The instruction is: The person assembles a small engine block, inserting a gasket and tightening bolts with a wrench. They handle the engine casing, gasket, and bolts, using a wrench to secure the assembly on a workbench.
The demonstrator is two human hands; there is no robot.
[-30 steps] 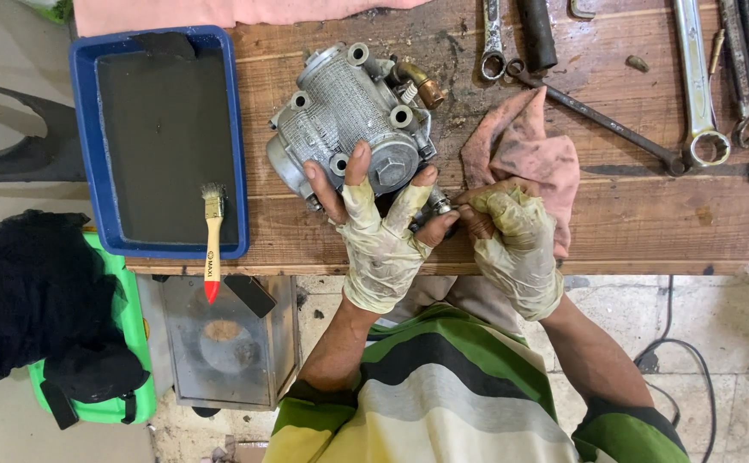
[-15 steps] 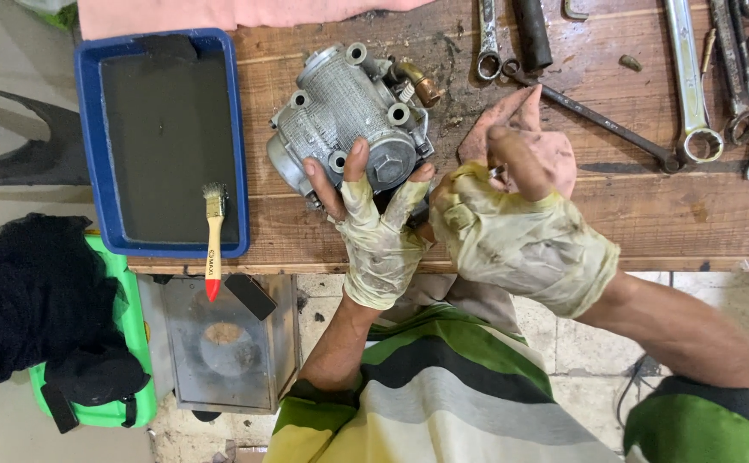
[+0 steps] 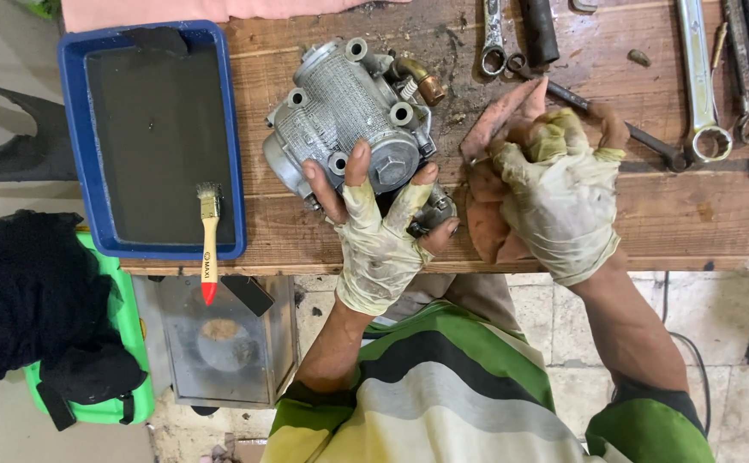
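A grey cast-metal engine part [image 3: 349, 111] with a brass fitting lies on the wooden bench [image 3: 700, 214]. My left hand [image 3: 379, 231], in a dirty fingerless glove, grips the part's near side, fingers spread over a round hex-headed cap. My right hand [image 3: 559, 193], in a stained glove, presses down on a pinkish-brown rag [image 3: 486, 214] just right of the part, fingers curled into the cloth.
A blue tray [image 3: 79, 137] of dark liquid sits at the left with a small yellow-handled brush [image 3: 209, 236] on its rim. Several wrenches [image 3: 700, 86] lie at the bench's far right. Below the bench stand a metal box [image 3: 220, 343] and a green crate with black cloth [image 3: 32, 300].
My right hand rose from the bench's front edge beside the left hand, moved right and away, and now rests on the rag. The left hand kept its hold on the metal part.
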